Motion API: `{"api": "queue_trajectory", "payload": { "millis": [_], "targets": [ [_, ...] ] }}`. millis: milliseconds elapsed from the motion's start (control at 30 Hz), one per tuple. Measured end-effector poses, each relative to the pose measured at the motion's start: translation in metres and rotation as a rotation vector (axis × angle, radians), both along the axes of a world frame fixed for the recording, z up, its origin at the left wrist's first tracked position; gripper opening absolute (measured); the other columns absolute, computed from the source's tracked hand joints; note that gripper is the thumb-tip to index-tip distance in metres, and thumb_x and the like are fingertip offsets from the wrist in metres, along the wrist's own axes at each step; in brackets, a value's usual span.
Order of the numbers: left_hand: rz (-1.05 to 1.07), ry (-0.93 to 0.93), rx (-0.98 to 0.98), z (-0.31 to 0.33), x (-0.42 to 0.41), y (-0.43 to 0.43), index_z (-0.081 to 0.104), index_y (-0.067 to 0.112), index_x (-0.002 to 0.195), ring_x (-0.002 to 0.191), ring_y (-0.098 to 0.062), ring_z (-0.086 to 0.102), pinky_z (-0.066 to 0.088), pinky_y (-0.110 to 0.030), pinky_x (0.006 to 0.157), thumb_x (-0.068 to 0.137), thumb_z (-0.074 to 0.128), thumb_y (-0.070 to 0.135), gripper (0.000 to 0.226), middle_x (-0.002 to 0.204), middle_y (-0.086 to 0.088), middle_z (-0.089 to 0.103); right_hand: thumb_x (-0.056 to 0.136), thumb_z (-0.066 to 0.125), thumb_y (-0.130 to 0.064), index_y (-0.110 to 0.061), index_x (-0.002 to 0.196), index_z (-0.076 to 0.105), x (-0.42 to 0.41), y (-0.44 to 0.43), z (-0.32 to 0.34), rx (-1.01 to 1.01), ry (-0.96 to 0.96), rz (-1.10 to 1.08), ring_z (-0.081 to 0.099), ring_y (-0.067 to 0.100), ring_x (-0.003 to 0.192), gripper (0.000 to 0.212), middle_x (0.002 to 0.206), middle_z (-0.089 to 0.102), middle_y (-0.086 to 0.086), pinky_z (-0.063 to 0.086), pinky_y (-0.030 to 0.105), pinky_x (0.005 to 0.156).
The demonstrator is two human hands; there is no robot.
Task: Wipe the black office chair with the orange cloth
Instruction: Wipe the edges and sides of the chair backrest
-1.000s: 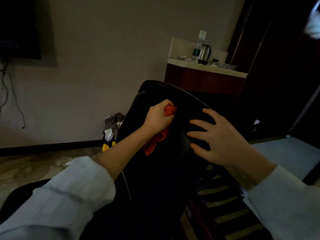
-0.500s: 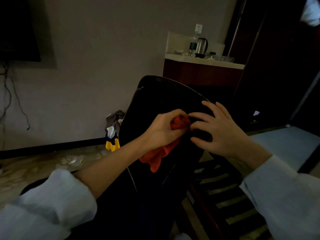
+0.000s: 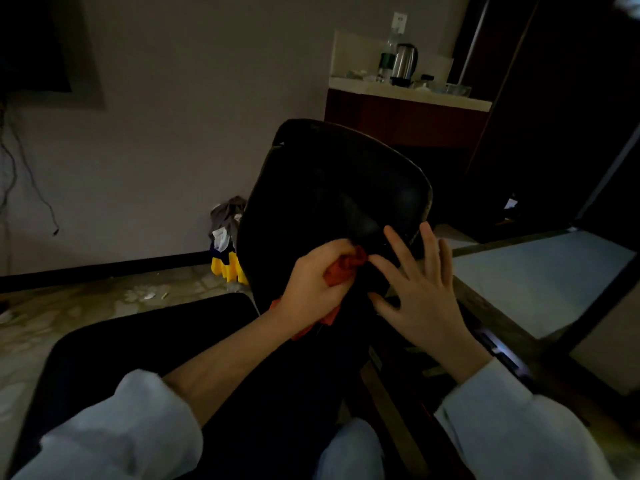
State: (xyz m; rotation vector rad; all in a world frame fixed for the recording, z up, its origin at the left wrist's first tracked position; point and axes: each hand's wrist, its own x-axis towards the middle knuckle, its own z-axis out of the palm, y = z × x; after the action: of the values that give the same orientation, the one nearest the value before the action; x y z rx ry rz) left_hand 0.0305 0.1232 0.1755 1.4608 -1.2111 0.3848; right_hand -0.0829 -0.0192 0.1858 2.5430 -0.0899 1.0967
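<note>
Wiping black office chair: left hand clenched round bunched orange cloth, pressed on lower chair back. Right hand released, fingers spread on chair back just beside cloth. Cloth soft, light; grip wad. Chair likely swivels; brace it.

This looks like a hotel room or a similar lodging, dimly lit. Against the far wall a dark wood cabinet has a pale tabletop with an electric kettle, a bottle and a glass dish, all below a wall socket. A dark flat panel hangs on the plain wall with cables trailing under it. Tall dark doors stand at the right. A padded chair stands on a patterned floor.
</note>
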Motion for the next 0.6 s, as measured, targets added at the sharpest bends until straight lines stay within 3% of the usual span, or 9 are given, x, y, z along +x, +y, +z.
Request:
{"api": "queue_trajectory", "payload": {
  "millis": [100, 200, 333, 500, 600],
  "targets": [
    [0.050, 0.015, -0.078, -0.025, -0.002, 0.015, 0.059, 0.019, 0.105, 0.100, -0.008, 0.062, 0.052, -0.029, 0.086, 0.082, 0.063, 0.007, 0.026, 0.107, 0.002, 0.064, 0.082, 0.043, -0.045, -0.027, 0.131, 0.042, -0.005, 0.005, -0.013, 0.013, 0.005, -0.023, 0.014, 0.040, 0.139, 0.052, 0.151, 0.025, 0.003, 0.005, 0.052, 0.112],
    [0.113, 0.005, -0.167, -0.033, -0.014, 0.017, 0.059, 0.016, 0.105, 0.100, -0.010, 0.062, 0.052, -0.030, 0.086, 0.085, 0.061, 0.014, 0.021, 0.107, -0.002, 0.064, 0.082, 0.041, -0.042, -0.026, 0.132, 0.042, -0.008, 0.012, -0.025, 0.030, 0.026, -0.031, 0.012, 0.043, 0.137, 0.052, 0.151, 0.024, 0.004, 0.002, 0.050, 0.111],
    [0.231, -0.037, -0.013, -0.041, -0.025, 0.002, 0.064, 0.010, 0.108, 0.102, -0.012, 0.060, 0.049, -0.026, 0.090, 0.084, 0.056, 0.022, 0.028, 0.112, -0.003, 0.064, 0.083, 0.038, -0.040, -0.023, 0.134, 0.039, -0.009, 0.017, -0.037, 0.037, 0.069, -0.057, 0.014, 0.042, 0.138, 0.055, 0.153, 0.021, 0.004, 0.002, 0.049, 0.112],
    [0.426, -0.303, 0.056, -0.053, -0.023, -0.006, 0.067, 0.006, 0.105, 0.076, -0.018, 0.058, 0.051, -0.025, 0.062, 0.081, 0.055, 0.015, 0.028, 0.113, -0.009, 0.066, 0.083, 0.040, -0.037, -0.022, 0.139, 0.039, -0.008, 0.016, -0.040, 0.049, 0.061, -0.051, 0.016, 0.040, 0.138, 0.058, 0.153, 0.022, 0.003, 0.006, 0.050, 0.112],
    [0.454, -0.437, 0.117, -0.064, -0.027, -0.005, 0.066, 0.006, 0.103, 0.072, -0.020, 0.057, 0.051, -0.029, 0.052, 0.079, 0.054, 0.013, 0.028, 0.113, -0.009, 0.066, 0.083, 0.041, -0.036, -0.022, 0.137, 0.043, -0.009, 0.015, -0.044, 0.060, 0.064, -0.048, 0.018, 0.038, 0.138, 0.056, 0.152, 0.024, 0.003, 0.007, 0.050, 0.112]
  ]
}}
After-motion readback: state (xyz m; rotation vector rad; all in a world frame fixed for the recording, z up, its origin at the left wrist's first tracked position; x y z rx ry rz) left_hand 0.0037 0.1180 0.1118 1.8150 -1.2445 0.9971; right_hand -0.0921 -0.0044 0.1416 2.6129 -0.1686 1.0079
